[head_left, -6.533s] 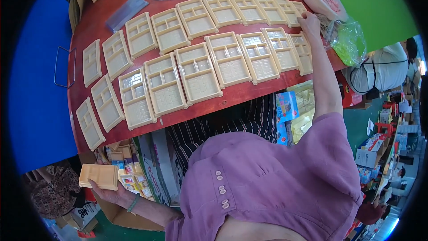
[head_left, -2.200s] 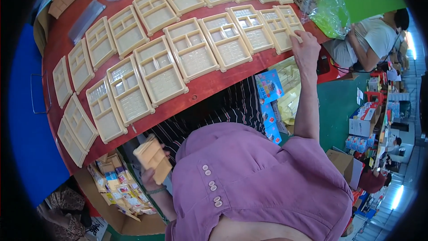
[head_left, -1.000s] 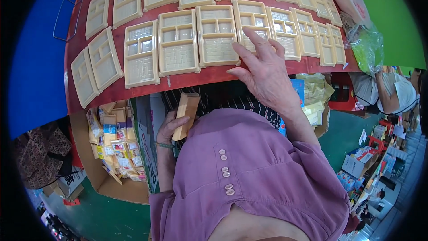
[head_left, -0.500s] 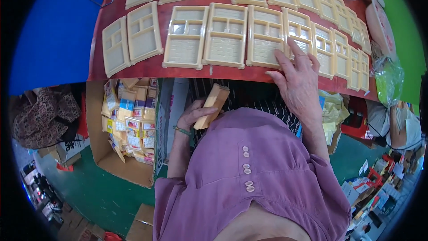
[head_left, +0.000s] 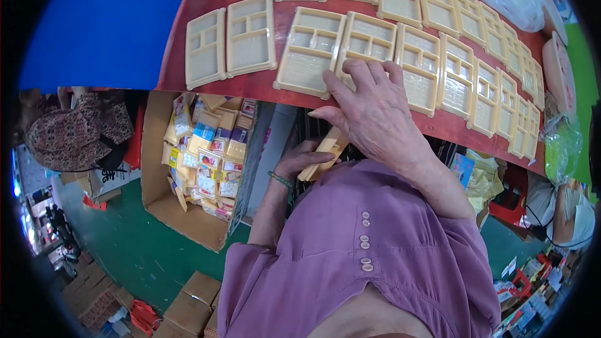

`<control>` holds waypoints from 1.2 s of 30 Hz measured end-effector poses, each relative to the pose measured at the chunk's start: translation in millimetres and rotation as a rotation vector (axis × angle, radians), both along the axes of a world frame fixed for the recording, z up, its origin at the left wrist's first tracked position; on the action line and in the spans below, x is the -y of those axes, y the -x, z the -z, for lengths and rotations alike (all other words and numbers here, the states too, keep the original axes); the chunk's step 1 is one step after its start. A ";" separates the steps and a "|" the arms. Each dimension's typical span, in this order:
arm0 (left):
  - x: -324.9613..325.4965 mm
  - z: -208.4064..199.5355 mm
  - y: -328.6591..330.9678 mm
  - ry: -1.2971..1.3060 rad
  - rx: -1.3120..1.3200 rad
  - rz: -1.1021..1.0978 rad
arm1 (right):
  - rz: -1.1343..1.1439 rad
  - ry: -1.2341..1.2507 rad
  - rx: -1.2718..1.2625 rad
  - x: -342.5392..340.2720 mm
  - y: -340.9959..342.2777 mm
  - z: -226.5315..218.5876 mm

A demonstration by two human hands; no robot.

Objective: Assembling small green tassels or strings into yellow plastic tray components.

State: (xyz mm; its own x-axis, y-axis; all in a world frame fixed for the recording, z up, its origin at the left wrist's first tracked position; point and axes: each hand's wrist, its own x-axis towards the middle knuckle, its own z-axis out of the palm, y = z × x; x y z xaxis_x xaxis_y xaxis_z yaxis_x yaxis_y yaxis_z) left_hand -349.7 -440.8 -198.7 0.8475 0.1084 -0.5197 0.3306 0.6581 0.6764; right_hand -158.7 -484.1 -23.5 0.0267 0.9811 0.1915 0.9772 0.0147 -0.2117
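At centre, the left hand point(head_left: 295, 161) grips stacked cream pieces point(head_left: 322, 154) low, likely leaving the table clear. Above, the right hand's point(head_left: 379, 112) fingers spread loosely over compartment trays point(head_left: 307, 59), lying face-up in rows on the red table point(head_left: 283, 22), seemingly for easy reach.

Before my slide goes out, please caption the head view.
Right hand over cream trays on a red table; left hand holding cream pieces.
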 end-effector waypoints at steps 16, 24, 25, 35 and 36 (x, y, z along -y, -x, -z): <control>11.3 -55.3 74.0 0.292 0.438 -0.677 | -0.213 -0.149 0.010 -87.1 25.3 -11.0; -55.8 -159.5 82.0 -0.684 0.217 -0.961 | -0.244 -0.020 0.082 -109.6 41.1 10.1; -69.8 -166.8 78.7 -0.683 0.225 -0.954 | -0.234 -0.041 0.094 -109.6 40.2 13.7; -159.3 -206.4 35.4 -0.853 -0.065 -0.412 | -0.190 -0.047 0.178 -104.0 47.1 14.2; -164.2 -205.9 34.4 -0.808 -0.166 -0.335 | -0.185 -0.047 0.177 -103.3 47.4 14.2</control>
